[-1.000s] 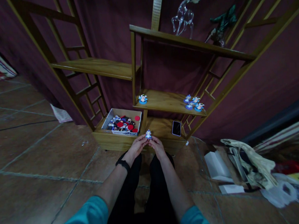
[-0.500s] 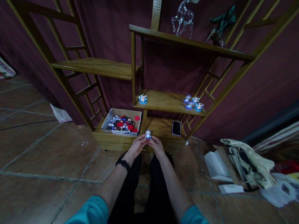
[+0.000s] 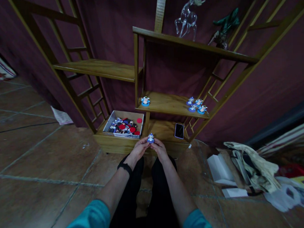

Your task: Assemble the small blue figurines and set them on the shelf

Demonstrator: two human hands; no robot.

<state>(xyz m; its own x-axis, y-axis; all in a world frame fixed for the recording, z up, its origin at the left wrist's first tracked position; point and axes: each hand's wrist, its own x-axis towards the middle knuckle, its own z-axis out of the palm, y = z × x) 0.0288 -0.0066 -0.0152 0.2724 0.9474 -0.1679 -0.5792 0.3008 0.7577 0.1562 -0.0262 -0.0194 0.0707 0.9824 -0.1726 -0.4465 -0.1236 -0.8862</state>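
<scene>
A small white and purple figurine on a round purple base is held upright between both hands, in front of the lowest shelf. My left hand pinches its base from the left. From the right, the fingers of my right hand close on the same base. An open box of jumbled figurines and red discs stands just left of my hands. On the middle shelf, one blue-based figurine stands at the left end, and several more figurines cluster at the right.
A phone lies on the lowest shelf, right of my hands. Higher up stand a clear glass deer and a dark green sculpture. White boxes, a cream cloth bag and a plastic bag lie on the floor at right.
The figurine has tilted or risen slightly in my fingers, so more of its purple base shows. Both hands stay in nearly the same place.
</scene>
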